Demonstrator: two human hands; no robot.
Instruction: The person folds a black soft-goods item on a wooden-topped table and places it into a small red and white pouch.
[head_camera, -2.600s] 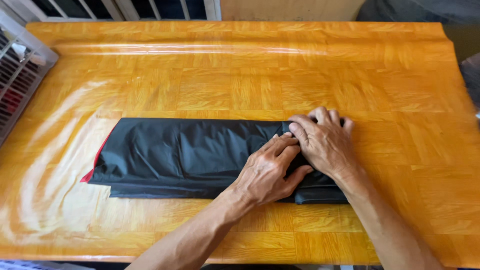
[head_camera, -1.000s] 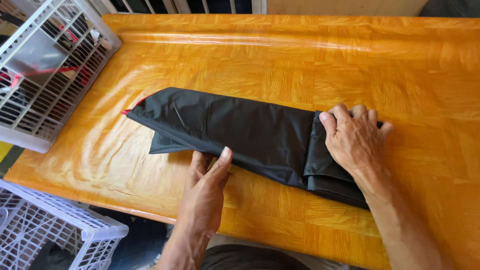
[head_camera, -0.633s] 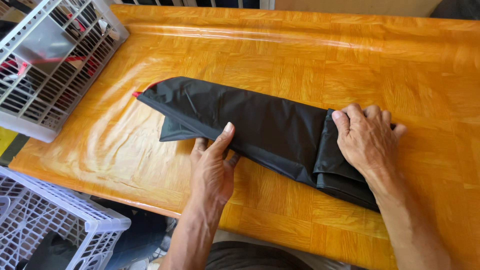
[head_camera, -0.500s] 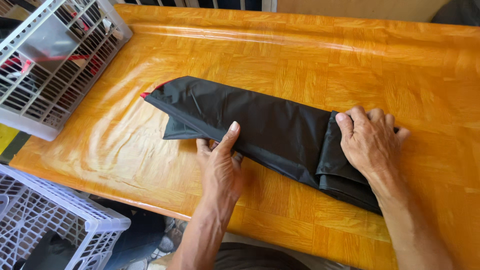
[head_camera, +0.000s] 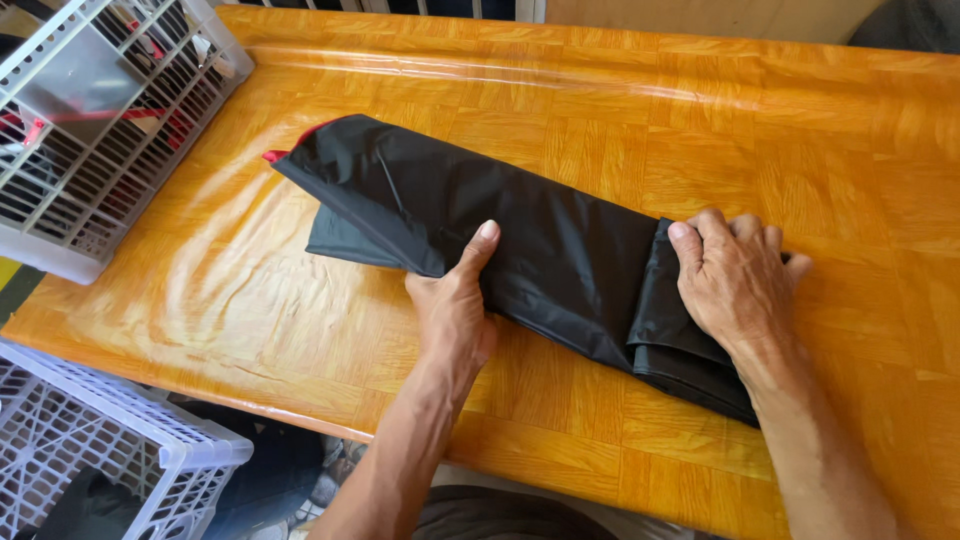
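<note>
The long black garment (head_camera: 540, 250) lay folded in a narrow strip across the orange wooden bench (head_camera: 700, 110), running slantwise from its red-trimmed end near the upper left down toward the right edge. A couple of seconds earlier both hands had been pressed together on the right end of the strip, which then lay squarely along the bench. Since then the view had swung left, so that the cloth ran at a slant, and the two hands had parted.

The right hand (head_camera: 735, 280) stayed where it was, flat and spread, fingers splayed over the doubled-over right end, pinning it down rather than gripping it. The left hand (head_camera: 455, 305) had travelled along the near edge to about the middle of the strip. Its thumb lay on top of the cloth while the fingers were tucked beneath the edge, so it looked closed lightly on the fabric; how firm the pinch was I could not tell. Over the last half second it had crept a little further up under the cloth, and the near flap at the left end stuck out from under the top layer.

A white wire basket (head_camera: 95, 120) stood on the bench's left corner, and a white plastic crate (head_camera: 120, 450) sat below the near edge.
</note>
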